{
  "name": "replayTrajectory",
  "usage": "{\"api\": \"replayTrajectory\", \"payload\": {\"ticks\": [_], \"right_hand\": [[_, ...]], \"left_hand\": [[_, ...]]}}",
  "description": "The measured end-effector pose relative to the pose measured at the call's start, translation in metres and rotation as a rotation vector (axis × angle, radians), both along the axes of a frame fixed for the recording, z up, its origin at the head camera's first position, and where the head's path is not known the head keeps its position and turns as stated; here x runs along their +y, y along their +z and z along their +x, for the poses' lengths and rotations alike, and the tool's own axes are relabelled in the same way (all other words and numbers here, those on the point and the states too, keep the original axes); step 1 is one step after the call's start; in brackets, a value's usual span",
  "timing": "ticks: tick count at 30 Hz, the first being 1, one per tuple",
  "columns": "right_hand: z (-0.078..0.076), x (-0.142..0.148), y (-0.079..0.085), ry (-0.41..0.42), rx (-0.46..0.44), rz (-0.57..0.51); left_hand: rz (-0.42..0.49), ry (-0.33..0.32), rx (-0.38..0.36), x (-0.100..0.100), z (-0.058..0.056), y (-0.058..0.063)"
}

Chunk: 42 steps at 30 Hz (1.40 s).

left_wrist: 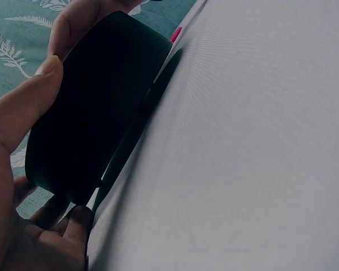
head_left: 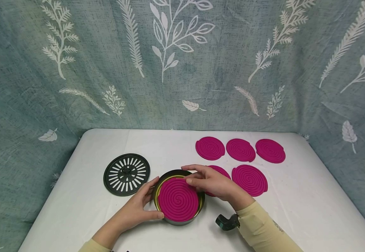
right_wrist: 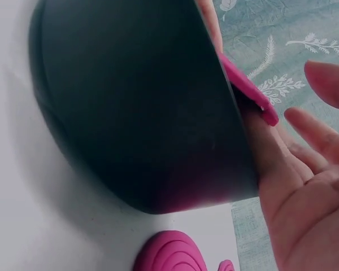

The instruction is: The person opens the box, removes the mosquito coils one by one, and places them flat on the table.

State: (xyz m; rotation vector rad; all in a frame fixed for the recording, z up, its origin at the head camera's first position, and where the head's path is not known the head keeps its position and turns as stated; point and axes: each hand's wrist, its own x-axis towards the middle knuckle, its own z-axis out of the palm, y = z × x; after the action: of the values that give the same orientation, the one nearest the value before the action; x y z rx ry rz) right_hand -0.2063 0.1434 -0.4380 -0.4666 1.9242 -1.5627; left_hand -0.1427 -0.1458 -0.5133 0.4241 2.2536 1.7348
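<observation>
In the head view, a magenta mosquito coil [head_left: 177, 200] is seen at the mouth of a round dark coil holder [head_left: 179, 223], its edge lapped near the rim. The holder's side is held by the left hand [head_left: 135, 210], thumb at the front and fingers wrapped behind. The right hand [head_left: 212, 182] is placed over the far right rim and the coil's edge. A slotted black lid [head_left: 126, 176] is laid to the left on the white tablecloth [head_left: 308, 196], and five other coils [head_left: 240, 149] are spread to the right. In the left wrist view, the holder's wall, apparently raised slightly though too dark to be judged well, is clasped between thumb and fingers. In the right wrist view, the coil is tilted above the rim; some right fingers are dipped inside, while two digits are spread apart, free of it.
</observation>
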Motion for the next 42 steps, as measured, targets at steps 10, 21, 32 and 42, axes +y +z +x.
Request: {"api": "replayTrajectory", "payload": {"ticks": [10,21,32,42], "right_hand": [[0.0014,0.0018,0.0005,0.032,0.068,0.062],[0.0059,0.001,0.0071,0.064,0.175,0.187],[0.0044,0.0031,0.0027,0.056,0.103,0.165],[0.0037,0.0056,-0.0004,0.018,0.051,0.088]], "left_hand": [[-0.008,0.004,0.012,0.0001,-0.0005,0.0001],[-0.003,0.006,0.006,0.0,-0.0001,0.0001],[-0.006,0.009,0.002,0.0002,-0.0002,-0.0009],[-0.009,0.013,0.002,0.0005,0.0002,-0.0003]]}}
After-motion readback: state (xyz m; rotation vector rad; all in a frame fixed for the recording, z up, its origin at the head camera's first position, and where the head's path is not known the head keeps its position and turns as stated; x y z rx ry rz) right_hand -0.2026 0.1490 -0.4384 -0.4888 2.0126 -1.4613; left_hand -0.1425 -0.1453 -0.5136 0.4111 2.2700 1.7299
